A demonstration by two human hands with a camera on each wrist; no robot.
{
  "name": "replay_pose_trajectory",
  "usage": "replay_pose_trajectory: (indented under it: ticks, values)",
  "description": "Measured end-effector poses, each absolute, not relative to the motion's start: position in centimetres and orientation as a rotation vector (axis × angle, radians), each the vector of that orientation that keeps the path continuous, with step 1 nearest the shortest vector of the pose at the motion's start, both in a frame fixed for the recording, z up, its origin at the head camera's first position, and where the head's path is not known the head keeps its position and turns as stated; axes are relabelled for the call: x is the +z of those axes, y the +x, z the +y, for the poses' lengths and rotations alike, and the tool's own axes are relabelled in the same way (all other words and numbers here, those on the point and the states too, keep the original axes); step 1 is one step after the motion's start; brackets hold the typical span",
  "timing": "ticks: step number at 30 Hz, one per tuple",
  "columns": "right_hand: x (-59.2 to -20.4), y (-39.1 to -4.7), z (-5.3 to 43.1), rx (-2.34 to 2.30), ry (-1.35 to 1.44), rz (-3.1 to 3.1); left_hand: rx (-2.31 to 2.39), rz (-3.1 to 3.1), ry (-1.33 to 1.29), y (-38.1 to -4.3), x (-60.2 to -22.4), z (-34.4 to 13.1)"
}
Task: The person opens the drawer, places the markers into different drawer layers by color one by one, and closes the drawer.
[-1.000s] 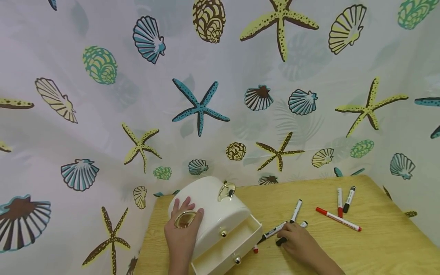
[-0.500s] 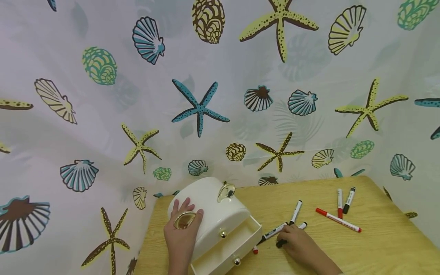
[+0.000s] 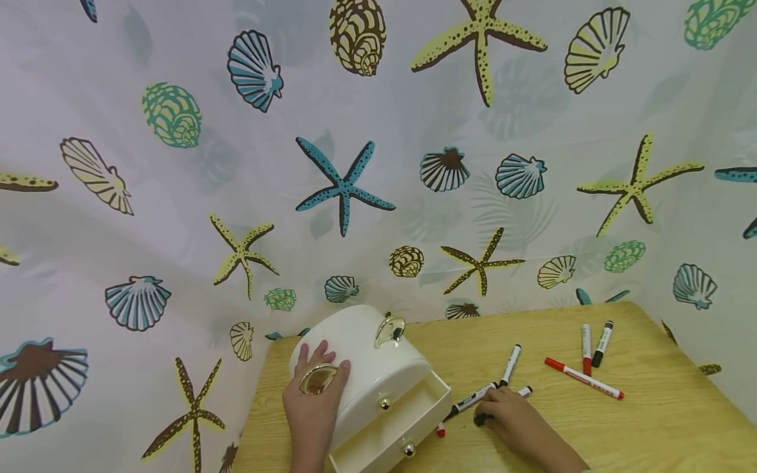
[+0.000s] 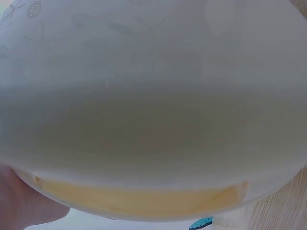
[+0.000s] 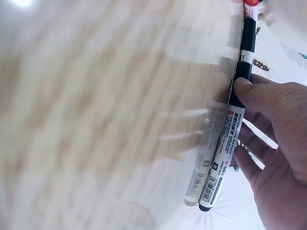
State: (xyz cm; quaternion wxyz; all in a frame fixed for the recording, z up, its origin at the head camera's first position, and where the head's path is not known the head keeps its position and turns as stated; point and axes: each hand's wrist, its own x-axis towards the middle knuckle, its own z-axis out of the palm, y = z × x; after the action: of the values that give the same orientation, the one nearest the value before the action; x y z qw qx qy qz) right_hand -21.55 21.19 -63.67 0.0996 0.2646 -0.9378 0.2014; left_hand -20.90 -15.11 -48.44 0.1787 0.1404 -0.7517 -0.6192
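In the head view a white, round-topped storage box (image 3: 355, 322) with gold ring-shaped ears stands on the left of the table, its lower drawer (image 3: 422, 427) pulled out. My left hand (image 3: 313, 407) rests on its curved top, fingers spread around the near gold ear (image 3: 319, 379). The left wrist view is mostly filled by the white shell (image 4: 153, 57). My right hand (image 3: 517, 420) is down at the table beside the drawer. It pinches a whiteboard marker (image 5: 223, 158), thumb on the black cap and other fingers along the far side.
Another black-capped marker (image 3: 473, 399) and a white one with a black end (image 3: 510, 364) lie beside my right hand. A red tip (image 3: 440, 430) shows by the drawer. Farther right lie a red marker (image 3: 582, 378), a red-capped one (image 3: 586, 348) and a black-capped one (image 3: 602, 343). Shell-patterned cloth surrounds the table.
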Motion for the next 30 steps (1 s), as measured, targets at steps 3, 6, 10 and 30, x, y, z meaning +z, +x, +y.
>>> replay_pose_trajectory:
  ticks: [3,6,10,30]
  values:
    - [-63.7,-21.5,21.3,0.579,0.778,-2.797,-1.749,-2.116,0.384,-20.9,-48.5,-15.1]
    - [-63.5,-21.5,21.3,0.581,0.784,-2.787,-1.752,-2.107,0.375,-20.9,-48.5,-15.1]
    - [-63.1,-21.5,21.3,0.595,0.805,-2.729,-1.745,-2.092,0.375,-21.0,-48.7,-15.1]
    - [-59.4,-20.6,20.2,0.538,0.726,-2.769,-1.755,-2.119,0.367,-21.0,-48.5,-15.1]
